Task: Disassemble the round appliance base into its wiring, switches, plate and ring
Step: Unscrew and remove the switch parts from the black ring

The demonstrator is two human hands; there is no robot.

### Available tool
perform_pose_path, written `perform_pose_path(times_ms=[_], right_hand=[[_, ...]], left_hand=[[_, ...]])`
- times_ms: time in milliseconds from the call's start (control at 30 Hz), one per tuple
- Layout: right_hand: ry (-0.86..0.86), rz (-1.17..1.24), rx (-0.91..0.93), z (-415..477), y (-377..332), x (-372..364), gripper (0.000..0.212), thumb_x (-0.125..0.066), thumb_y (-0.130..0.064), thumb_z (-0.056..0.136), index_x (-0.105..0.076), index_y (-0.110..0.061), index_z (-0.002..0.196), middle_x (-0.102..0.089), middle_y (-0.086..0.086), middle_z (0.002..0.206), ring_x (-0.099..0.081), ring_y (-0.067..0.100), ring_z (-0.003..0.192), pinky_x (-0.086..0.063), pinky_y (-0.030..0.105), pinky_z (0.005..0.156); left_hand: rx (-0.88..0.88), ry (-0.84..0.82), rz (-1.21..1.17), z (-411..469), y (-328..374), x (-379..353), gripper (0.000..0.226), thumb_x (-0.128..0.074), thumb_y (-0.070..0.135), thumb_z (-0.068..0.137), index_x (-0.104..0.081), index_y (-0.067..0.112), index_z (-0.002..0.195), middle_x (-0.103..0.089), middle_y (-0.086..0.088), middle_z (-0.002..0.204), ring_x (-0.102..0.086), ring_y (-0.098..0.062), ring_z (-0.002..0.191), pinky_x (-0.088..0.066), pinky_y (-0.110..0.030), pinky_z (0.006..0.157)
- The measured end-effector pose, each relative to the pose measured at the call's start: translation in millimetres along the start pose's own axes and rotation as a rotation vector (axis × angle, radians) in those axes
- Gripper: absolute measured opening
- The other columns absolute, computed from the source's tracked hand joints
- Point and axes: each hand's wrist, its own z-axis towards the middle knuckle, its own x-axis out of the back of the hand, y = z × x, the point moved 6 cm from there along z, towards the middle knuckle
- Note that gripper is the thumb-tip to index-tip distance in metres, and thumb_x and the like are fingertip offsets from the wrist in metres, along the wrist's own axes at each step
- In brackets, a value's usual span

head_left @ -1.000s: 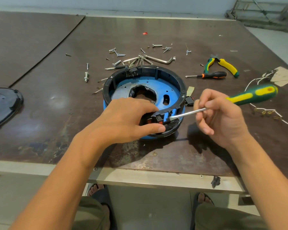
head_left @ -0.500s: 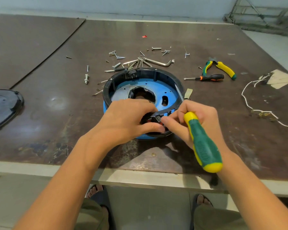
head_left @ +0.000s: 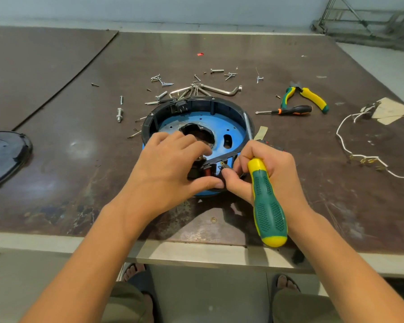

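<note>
The round appliance base stands in the middle of the table: a black ring around a blue plate with a dark centre hole. My left hand grips the near rim and covers the black and red switch block. My right hand holds a green and yellow screwdriver, handle pointing back at me, shaft running up past the ring's right side. Its thumb and fingers pinch at a small metal terminal on the switch block. A white wire with brass terminals lies loose at the right.
Loose screws, bolts and hex keys lie scattered behind the base. Green and yellow pliers and a small black screwdriver lie at the back right. A black round cover sits at the left edge. The table's front edge is close to me.
My right hand swung the screwdriver round from pointing at the switch to handle-toward-me, then moved its fingers onto the switch block. The left hand kept its grip on the rim.
</note>
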Motion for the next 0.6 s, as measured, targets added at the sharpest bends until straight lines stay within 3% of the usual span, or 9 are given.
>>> perform_pose_path(times_ms=[100,167,233,300,367,433,467,533,600], right_hand=[[0.081,0.053,-0.069,2,8,17,0.043,-0.08,0.0,0.082,-0.048,-0.024,0.067,-0.061,0.013,0.064,-0.056,0.023,0.059,-0.049,0.035,0.058],[0.137,0.048,-0.105,5,18,31,0.037,-0.077,0.0,0.085,-0.048,-0.013,0.066,-0.061,0.018,0.065,-0.06,0.028,0.058,-0.049,0.035,0.057],[0.192,0.048,-0.161,8,32,44,0.033,-0.075,-0.001,0.089,-0.047,-0.002,0.069,-0.062,0.02,0.065,-0.066,0.014,0.056,-0.05,0.028,0.052],[0.241,0.03,-0.235,10,50,57,0.032,-0.073,-0.003,0.091,-0.048,-0.001,0.071,-0.063,0.023,0.069,-0.07,0.007,0.059,-0.051,0.024,0.049],[0.261,-0.028,-0.302,11,67,67,0.032,-0.074,-0.008,0.091,-0.05,-0.01,0.071,-0.065,0.028,0.075,-0.074,0.02,0.065,-0.055,0.037,0.054],[0.241,-0.062,-0.36,11,80,74,0.033,-0.076,-0.013,0.091,-0.049,-0.017,0.071,-0.068,0.023,0.077,-0.074,0.035,0.07,-0.055,0.051,0.06],[0.233,-0.054,-0.382,11,84,76,0.034,-0.076,-0.014,0.091,-0.049,-0.017,0.072,-0.07,0.017,0.076,-0.074,0.032,0.065,-0.055,0.052,0.059],[0.253,-0.02,-0.398,9,87,79,0.033,-0.076,-0.021,0.093,-0.049,-0.014,0.075,-0.072,0.006,0.075,-0.072,0.019,0.053,-0.056,0.044,0.054],[0.29,-0.013,-0.372,9,80,80,0.033,-0.072,-0.036,0.096,-0.055,-0.013,0.081,-0.075,0.005,0.078,-0.071,0.018,0.051,-0.052,0.03,0.046]], left_hand=[[0.038,-0.028,-0.095,-2,-5,-2,0.057,-0.053,0.074,0.083,-0.066,0.027,0.114,-0.065,0.015,0.1,-0.06,-0.01,0.093,-0.044,-0.034,0.091],[0.037,-0.041,-0.118,-2,-7,-4,0.056,-0.05,0.073,0.086,-0.064,0.029,0.117,-0.065,0.017,0.103,-0.057,-0.005,0.091,-0.041,-0.028,0.088],[0.03,-0.034,-0.132,-3,-9,-5,0.055,-0.047,0.073,0.088,-0.061,0.03,0.119,-0.064,0.017,0.104,-0.048,0.002,0.088,-0.038,-0.022,0.083],[0.054,-0.022,-0.172,-4,-12,-4,0.059,-0.044,0.073,0.088,-0.06,0.03,0.125,-0.067,0.016,0.107,-0.042,0.009,0.09,-0.032,-0.01,0.081],[0.085,-0.034,-0.212,-4,-15,-5,0.063,-0.041,0.074,0.087,-0.059,0.03,0.127,-0.069,0.015,0.109,-0.044,0.009,0.092,-0.03,-0.005,0.08],[0.086,-0.066,-0.221,-3,-17,-8,0.063,-0.039,0.075,0.086,-0.063,0.03,0.123,-0.069,0.014,0.107,-0.051,0.003,0.092,-0.032,-0.006,0.08],[0.081,-0.079,-0.217,-3,-17,-9,0.063,-0.038,0.076,0.087,-0.064,0.03,0.122,-0.069,0.015,0.106,-0.055,0.0,0.092,-0.034,-0.008,0.081],[0.084,-0.099,-0.219,-2,-17,-10,0.064,-0.037,0.076,0.086,-0.066,0.031,0.121,-0.069,0.016,0.106,-0.059,-0.005,0.094,-0.038,-0.017,0.083],[0.094,-0.104,-0.231,-2,-18,-10,0.065,-0.037,0.076,0.085,-0.067,0.031,0.123,-0.07,0.016,0.107,-0.059,-0.006,0.095,-0.039,-0.022,0.084]])
